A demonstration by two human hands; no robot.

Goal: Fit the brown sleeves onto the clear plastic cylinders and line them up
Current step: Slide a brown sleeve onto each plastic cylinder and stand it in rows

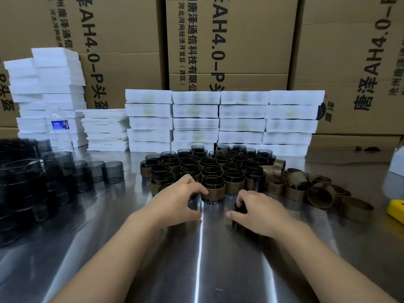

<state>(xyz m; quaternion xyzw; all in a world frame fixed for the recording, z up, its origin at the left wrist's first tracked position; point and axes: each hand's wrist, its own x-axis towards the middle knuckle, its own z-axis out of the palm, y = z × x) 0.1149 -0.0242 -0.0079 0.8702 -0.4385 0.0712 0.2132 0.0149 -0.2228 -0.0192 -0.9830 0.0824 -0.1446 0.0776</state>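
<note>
Just ahead of the left hand, whose curled fingertips touch its side, grip unclear, stands the upright brown-sleeved clear plastic cylinder, while the farther right hand curls round a dark object.

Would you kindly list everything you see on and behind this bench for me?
sleeved cylinders: dozens, smoky with brown bands, clustered mid-table
bare cylinders: many, smoky clear, left
loose sleeves: many, brown, heaped right
white boxes: many, stacked behind
water bottle: one, clear, blue label, back left
cartons: several, brown, printed, rear
yellow object: one, right edge, cut off
table: one, shiny steel
left grip: bare hand, fingertips touching front sleeved cylinder
right grip: bare hand, curled round a dark cylinder
</note>
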